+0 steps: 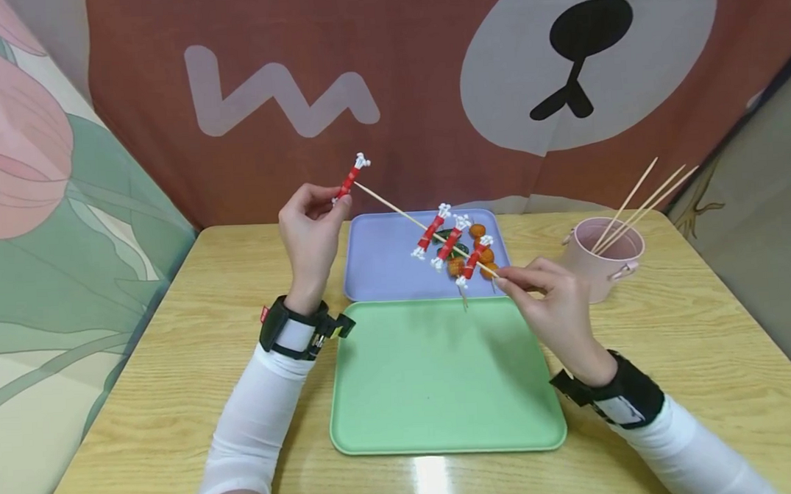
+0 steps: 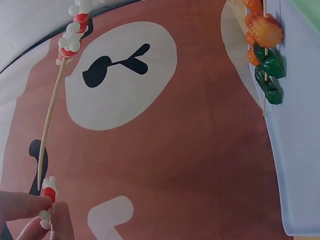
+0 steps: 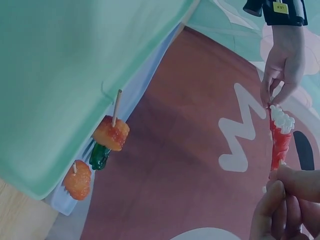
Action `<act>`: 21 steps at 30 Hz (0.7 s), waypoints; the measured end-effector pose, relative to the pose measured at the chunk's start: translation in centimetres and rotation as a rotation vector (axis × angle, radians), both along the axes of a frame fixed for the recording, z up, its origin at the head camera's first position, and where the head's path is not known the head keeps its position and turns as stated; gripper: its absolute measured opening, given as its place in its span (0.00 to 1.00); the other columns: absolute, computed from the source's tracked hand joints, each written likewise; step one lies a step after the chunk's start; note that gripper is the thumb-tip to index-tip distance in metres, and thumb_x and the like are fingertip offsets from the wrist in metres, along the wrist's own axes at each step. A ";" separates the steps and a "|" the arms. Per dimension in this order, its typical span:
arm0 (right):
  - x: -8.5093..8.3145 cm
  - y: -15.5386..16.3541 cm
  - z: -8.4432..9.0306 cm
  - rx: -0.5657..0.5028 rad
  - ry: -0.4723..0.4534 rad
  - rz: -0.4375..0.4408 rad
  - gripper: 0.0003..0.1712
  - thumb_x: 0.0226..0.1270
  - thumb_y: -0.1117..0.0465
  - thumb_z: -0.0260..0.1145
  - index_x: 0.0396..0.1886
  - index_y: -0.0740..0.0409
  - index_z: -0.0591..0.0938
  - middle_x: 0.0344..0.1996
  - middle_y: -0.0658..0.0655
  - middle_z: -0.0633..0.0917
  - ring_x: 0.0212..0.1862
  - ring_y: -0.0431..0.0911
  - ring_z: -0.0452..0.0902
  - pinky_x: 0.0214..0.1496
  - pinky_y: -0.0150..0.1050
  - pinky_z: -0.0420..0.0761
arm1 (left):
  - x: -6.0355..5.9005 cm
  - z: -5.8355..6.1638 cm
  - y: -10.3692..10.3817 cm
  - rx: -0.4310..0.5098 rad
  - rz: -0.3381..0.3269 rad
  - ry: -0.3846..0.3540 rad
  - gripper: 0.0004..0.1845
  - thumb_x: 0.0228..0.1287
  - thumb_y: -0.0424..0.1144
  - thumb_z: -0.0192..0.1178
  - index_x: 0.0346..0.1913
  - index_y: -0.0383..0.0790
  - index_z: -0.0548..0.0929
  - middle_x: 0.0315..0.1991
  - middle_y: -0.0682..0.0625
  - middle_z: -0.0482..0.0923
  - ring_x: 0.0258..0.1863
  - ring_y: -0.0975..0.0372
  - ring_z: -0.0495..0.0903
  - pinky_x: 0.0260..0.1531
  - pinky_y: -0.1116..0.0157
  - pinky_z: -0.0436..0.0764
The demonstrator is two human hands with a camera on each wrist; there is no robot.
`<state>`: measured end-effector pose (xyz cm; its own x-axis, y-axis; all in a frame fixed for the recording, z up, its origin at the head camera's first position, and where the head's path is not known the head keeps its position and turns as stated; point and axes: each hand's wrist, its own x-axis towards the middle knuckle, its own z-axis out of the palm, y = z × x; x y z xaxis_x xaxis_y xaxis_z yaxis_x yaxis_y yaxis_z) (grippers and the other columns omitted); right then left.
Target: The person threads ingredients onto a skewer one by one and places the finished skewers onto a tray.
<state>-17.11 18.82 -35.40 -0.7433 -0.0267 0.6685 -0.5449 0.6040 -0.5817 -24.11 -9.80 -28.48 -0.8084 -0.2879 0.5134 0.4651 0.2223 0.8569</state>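
Observation:
In the head view my left hand [image 1: 311,228] pinches a red piece with white knobbly ends [image 1: 351,181] between thumb and fingers, held up at the left. My right hand [image 1: 553,306] pinches the lower end of a bamboo skewer [image 1: 390,204]. Three more red pieces [image 1: 458,237] with white ends are threaded on that skewer, bunched towards the right hand. The skewer's bare tip points up and left, close beside the piece in the left hand. In the left wrist view this tip [image 2: 39,185] shows just above the pinched piece [image 2: 49,192].
Behind lies a blue-purple tray [image 1: 386,258] holding skewers of orange [image 1: 456,266] and dark green pieces, partly hidden by the raised skewer. A light green tray [image 1: 441,385] lies in front. At the right a pink bucket [image 1: 585,268] holds several bare skewers [image 1: 642,210]. A bear-patterned cloth hangs behind the table.

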 end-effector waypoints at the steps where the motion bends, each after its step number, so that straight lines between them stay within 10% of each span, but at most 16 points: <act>1: 0.0 0.0 0.1 -0.001 -0.001 0.001 0.07 0.47 0.70 0.75 0.30 0.63 0.89 0.19 0.53 0.82 0.24 0.34 0.70 0.26 0.20 0.68 | 0.0 0.1 0.0 0.001 -0.003 0.002 0.09 0.56 0.29 0.65 0.37 0.24 0.83 0.35 0.34 0.82 0.26 0.61 0.79 0.32 0.74 0.80; 21: -0.1 0.1 0.3 0.043 -0.027 -0.003 0.08 0.48 0.70 0.75 0.31 0.65 0.88 0.19 0.53 0.82 0.25 0.35 0.74 0.27 0.19 0.71 | 0.3 0.6 0.4 -0.018 -0.030 0.000 0.09 0.58 0.30 0.64 0.38 0.24 0.82 0.36 0.34 0.81 0.28 0.56 0.81 0.33 0.74 0.81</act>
